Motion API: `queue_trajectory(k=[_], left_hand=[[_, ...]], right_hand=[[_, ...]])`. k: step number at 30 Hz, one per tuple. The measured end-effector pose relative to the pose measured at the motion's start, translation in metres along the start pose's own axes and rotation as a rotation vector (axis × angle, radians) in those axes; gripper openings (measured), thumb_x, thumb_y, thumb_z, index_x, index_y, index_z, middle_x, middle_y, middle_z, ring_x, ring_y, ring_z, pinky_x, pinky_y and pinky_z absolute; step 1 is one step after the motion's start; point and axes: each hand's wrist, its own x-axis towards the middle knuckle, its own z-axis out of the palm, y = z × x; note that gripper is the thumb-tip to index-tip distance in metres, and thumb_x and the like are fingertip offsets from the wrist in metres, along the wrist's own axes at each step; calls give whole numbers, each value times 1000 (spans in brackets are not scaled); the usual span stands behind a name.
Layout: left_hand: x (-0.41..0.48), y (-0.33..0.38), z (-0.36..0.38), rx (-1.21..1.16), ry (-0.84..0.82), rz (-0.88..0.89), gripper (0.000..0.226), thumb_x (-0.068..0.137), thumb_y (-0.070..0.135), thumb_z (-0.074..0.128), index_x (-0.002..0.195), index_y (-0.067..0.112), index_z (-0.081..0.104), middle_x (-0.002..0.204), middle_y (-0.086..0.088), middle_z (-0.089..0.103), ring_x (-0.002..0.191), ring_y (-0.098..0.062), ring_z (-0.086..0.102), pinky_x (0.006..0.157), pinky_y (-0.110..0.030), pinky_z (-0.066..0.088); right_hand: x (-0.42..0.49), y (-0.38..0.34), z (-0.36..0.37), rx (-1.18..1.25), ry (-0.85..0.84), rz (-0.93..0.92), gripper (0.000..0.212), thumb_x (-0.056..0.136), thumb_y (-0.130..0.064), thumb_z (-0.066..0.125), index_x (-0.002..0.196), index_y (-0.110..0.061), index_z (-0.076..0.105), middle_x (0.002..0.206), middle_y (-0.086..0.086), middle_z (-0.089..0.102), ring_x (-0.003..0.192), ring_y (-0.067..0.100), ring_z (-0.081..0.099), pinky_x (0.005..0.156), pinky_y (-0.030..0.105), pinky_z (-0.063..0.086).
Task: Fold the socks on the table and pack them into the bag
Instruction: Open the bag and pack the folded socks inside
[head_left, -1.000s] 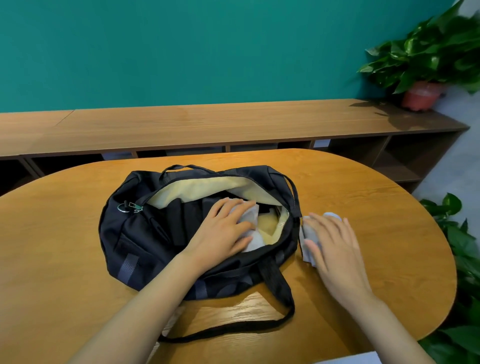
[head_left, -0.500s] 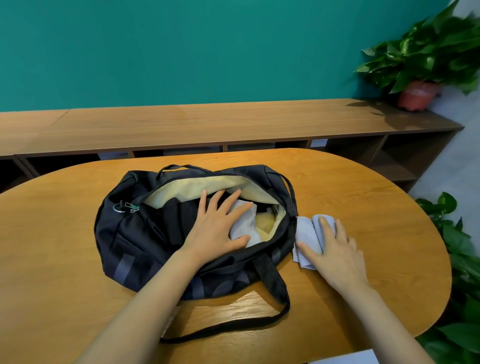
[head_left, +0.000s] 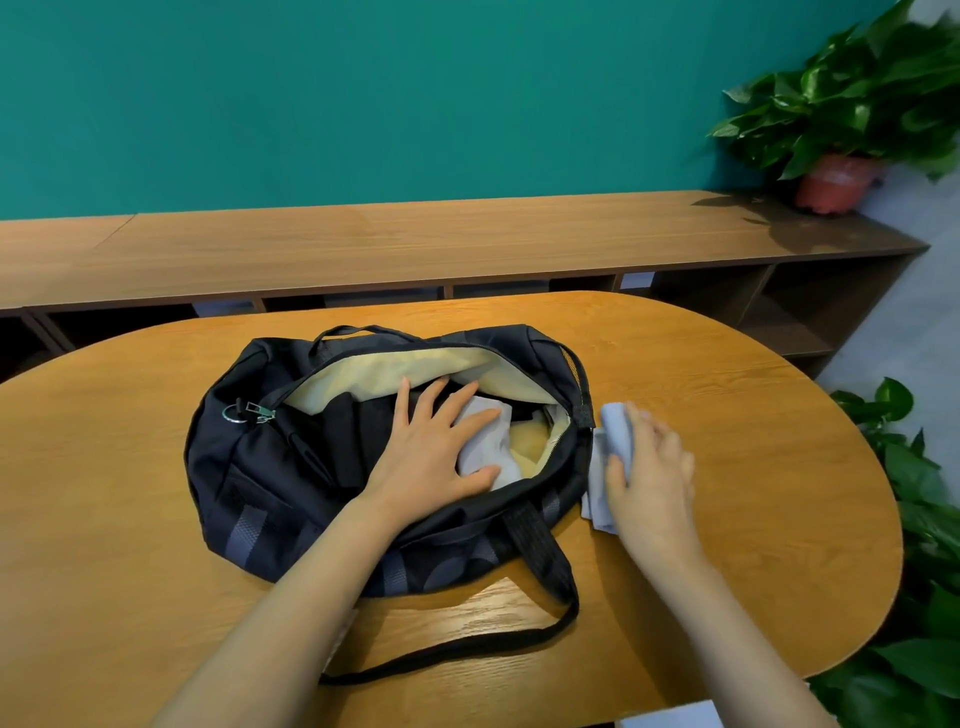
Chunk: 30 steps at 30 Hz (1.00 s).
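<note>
A black duffel bag with a pale yellow lining lies open on the oval wooden table. My left hand lies inside the opening, fingers spread flat on a folded white sock. Just right of the bag, on the table, lies a light blue-grey sock, partly folded. My right hand grips it, thumb under the fabric and fingers curled over its upper part, which stands lifted off the table.
The bag's black strap loops over the table toward me. A long low wooden shelf unit runs behind the table against a teal wall. A potted plant stands at its right end; more leaves crowd the table's right edge.
My right hand went from lying flat on the blue-grey sock to gripping it and lifting its far part up. My left hand spread its fingers and stayed on the white sock in the bag.
</note>
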Motion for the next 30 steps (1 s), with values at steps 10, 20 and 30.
queue_trajectory(k=[10, 20, 30], left_hand=[[-3, -1, -3, 21, -55, 168, 51, 98, 57, 27, 138, 37, 50, 153, 12, 37, 148, -17, 18, 116, -59, -11], [-3, -1, -2, -8, -94, 59, 60, 89, 71, 32, 139, 41, 47, 153, 16, 34, 148, -13, 14, 115, -56, -16], [-6, 4, -11, -90, -92, 13, 64, 83, 67, 29, 138, 40, 48, 150, 17, 38, 148, -12, 14, 114, -51, -22]], right_hand=[[-7, 19, 15, -207, -191, 21, 84, 94, -41, 57, 154, -35, -1, 161, 12, 6, 135, 38, 32, 103, 45, 39], [-1, -21, -46, 324, 197, -135, 90, 86, 1, 63, 153, -36, 16, 144, -1, 33, 112, 4, 38, 81, 17, 37], [4, -86, 36, -142, -139, -263, 85, 94, -14, 57, 153, -34, 0, 151, 7, 20, 127, 30, 35, 99, 39, 43]])
